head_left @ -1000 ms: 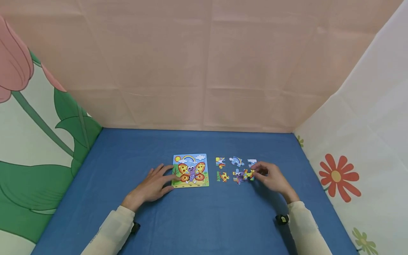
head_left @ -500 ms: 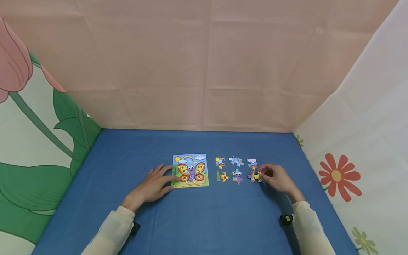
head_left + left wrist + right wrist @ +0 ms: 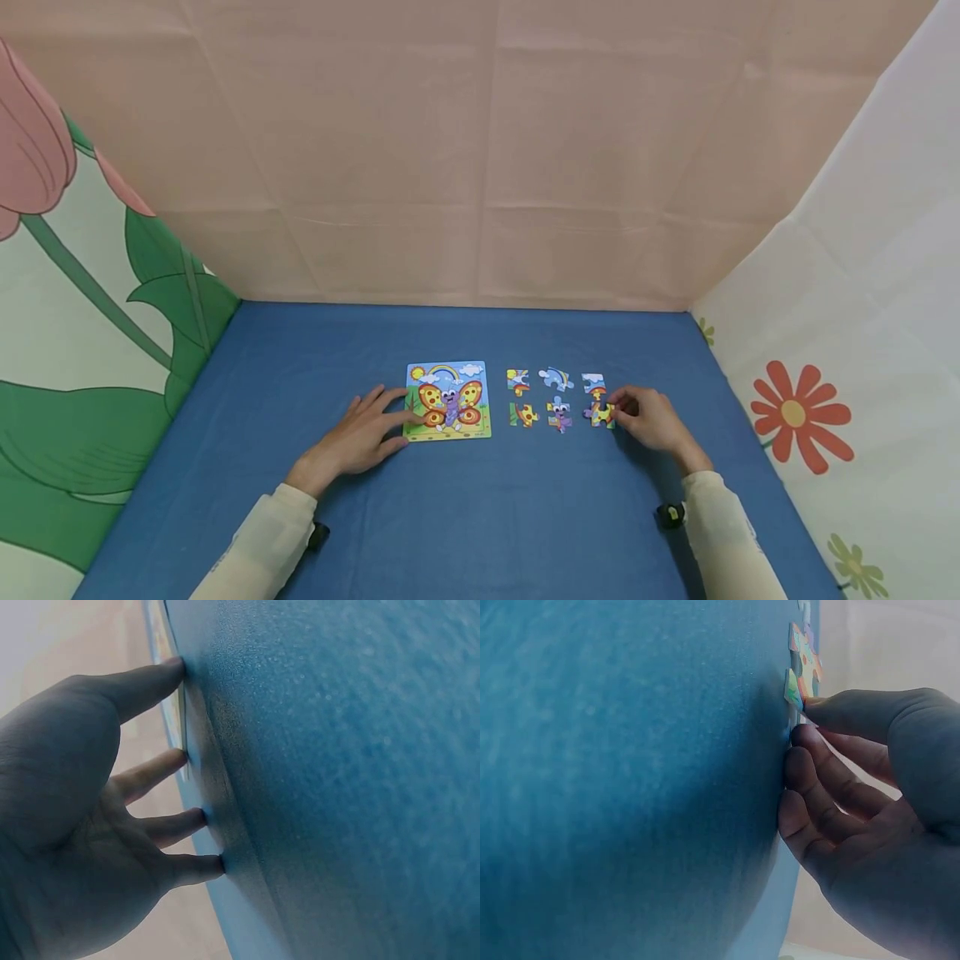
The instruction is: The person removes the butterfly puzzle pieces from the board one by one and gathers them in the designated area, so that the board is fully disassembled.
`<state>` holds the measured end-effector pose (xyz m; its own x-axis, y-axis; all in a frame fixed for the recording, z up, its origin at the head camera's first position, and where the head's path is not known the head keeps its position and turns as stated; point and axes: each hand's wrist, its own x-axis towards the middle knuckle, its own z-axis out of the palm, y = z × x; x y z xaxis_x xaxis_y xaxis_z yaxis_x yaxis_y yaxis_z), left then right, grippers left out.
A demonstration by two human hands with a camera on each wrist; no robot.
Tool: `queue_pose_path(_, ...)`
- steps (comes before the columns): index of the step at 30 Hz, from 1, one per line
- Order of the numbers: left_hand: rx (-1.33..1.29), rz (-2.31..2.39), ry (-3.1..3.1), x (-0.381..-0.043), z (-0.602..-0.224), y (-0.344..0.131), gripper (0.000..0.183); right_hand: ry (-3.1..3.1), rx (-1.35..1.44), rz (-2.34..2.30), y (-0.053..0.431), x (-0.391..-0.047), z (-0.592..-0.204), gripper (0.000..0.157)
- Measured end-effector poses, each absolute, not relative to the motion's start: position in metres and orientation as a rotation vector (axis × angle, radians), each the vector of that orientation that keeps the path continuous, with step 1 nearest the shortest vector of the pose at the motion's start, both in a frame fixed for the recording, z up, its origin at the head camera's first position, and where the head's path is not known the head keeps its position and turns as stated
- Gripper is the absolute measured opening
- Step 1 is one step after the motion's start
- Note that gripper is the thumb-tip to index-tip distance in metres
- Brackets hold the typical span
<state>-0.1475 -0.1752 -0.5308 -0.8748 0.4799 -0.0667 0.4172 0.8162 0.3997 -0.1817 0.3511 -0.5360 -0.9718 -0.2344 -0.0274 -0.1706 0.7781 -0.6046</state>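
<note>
The grip of the right hand (image 3: pixel 651 423) is closed by thumb and fingertips on the edge of a yellow, red and purple jigsaw piece with a green corner (image 3: pixel 598 413). That piece sits at the lower right of two rows of small cut-out pieces on the blue cloth-covered desk (image 3: pixel 465 517); whether it lies flat or hangs slightly clear, I cannot tell. The grip of the left hand (image 3: pixel 363 435) is spread apart, clamped on nothing: its fingers meet the near-square butterfly picture board (image 3: pixel 452 402) at its left side, the index finger reaching over it.

The likeliest trouble is at the held piece. It looks thin and is pinched only at its outer edge, so an uneven lift could let it twist or slip. Its upper side is very near the blue-and-white cloud piece (image 3: pixel 593 383), and a sideways drag could knock that askew. The purple butterfly-body piece (image 3: pixel 559 415) is safer, well apart from the fingers. A harder push from the left hand would probably slide the board across the cloth.
</note>
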Motion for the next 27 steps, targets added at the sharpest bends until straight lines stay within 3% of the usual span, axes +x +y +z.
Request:
queue_pose_path(15, 0.71, 0.584, 2.821, -0.146, -0.531, -0.174, 0.036, 2.937, -0.345, -0.932, 0.347, -0.177, -0.533, 0.014)
queue_pose_path(27, 0.714, 0.584, 2.827, -0.147, -0.528, -0.173, 0.033, 2.966, -0.588, -1.039, 0.308, -0.177, -0.512, 0.017)
